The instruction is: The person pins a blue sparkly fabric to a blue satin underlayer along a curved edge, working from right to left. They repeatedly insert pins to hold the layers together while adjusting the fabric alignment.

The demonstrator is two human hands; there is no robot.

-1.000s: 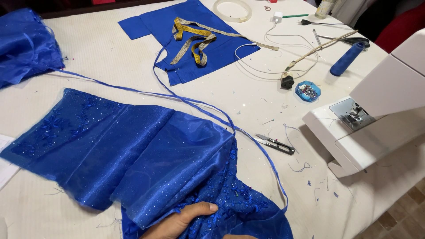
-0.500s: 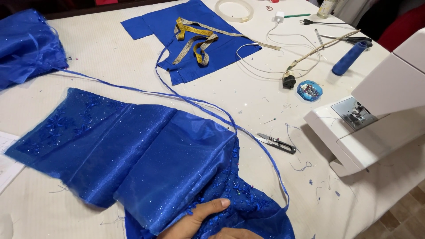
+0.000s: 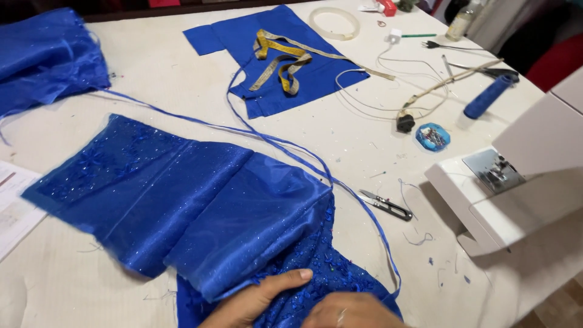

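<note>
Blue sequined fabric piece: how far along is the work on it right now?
Done, by the look of it: the blue sequined fabric lies spread on the table, folded in layers, with thread scraps around. In hand: the left hand and right hand press flat on its beaded lower edge. Left: nothing sits under the sewing machine needle, and the thread snips and measuring tape lie idle.
</note>
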